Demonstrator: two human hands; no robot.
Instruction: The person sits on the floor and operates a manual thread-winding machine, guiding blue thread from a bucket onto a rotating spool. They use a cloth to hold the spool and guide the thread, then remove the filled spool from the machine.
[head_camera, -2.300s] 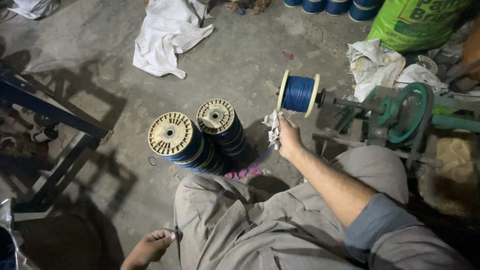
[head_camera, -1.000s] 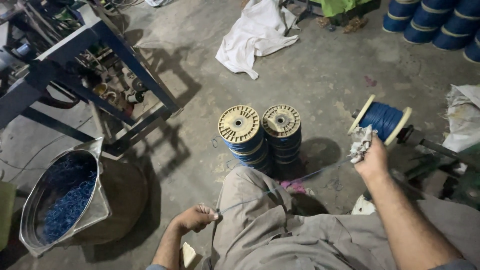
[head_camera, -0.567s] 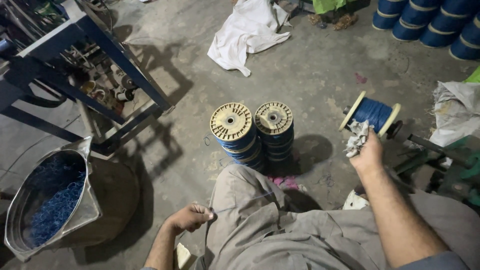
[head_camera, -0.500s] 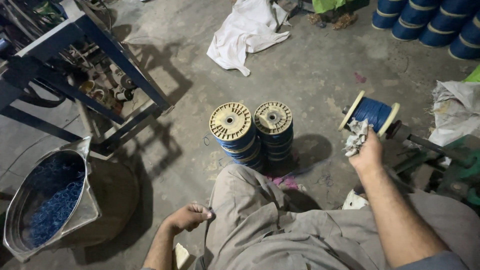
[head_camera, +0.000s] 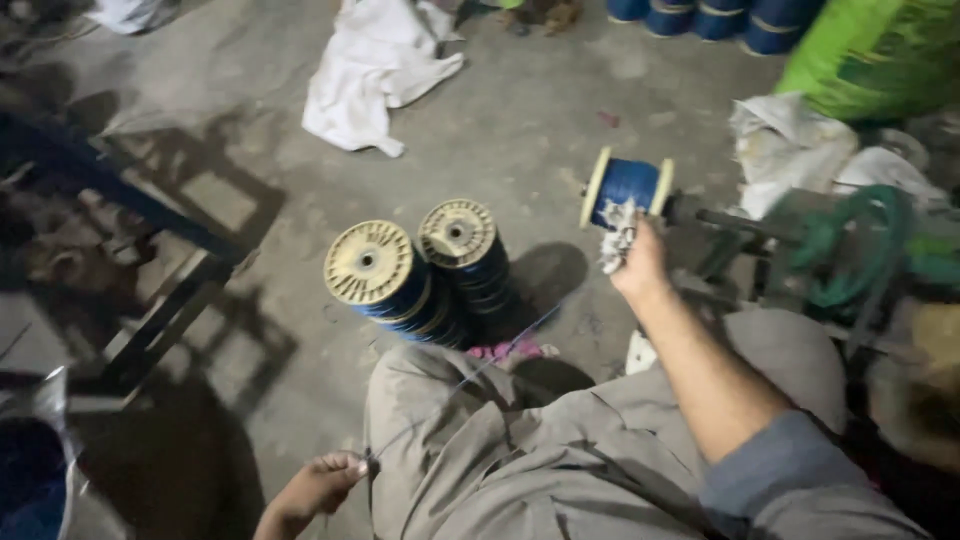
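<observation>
Right of centre in the frame, the right hand (head_camera: 640, 268) is raised in front of a blue-wound spool (head_camera: 628, 190) that sits on a dark spindle (head_camera: 730, 222) reaching in from the right; its grip is closed around a crumpled whitish rag (head_camera: 615, 238), which it holds against the lower edge of the spool. At the bottom, left of centre, the left hand (head_camera: 312, 490) sits low beside the person's knee, its fingers pinched shut on a thin strand of wire (head_camera: 470, 378). That wire runs up and to the right across the grey-brown trousers (head_camera: 520, 450) toward the spool, though its far end is too fine to follow. In the middle of the frame, on the concrete floor (head_camera: 520, 130), two stacks of full spools (head_camera: 420, 275) stand touching each other, with cream flanges facing up and blue winding below. A small pink scrap (head_camera: 505, 351) lies on the floor just below them, near the knee. A white cloth (head_camera: 375, 65) is spread out on the floor at the upper centre, well apart from the hands. More blue spools (head_camera: 715, 18) line the top edge, and a green sack (head_camera: 875, 55) fills the upper right corner, with a white bag (head_camera: 800, 150) just under it. A dark metal frame (head_camera: 130, 260) stands at the left, casting shadows across the floor.
</observation>
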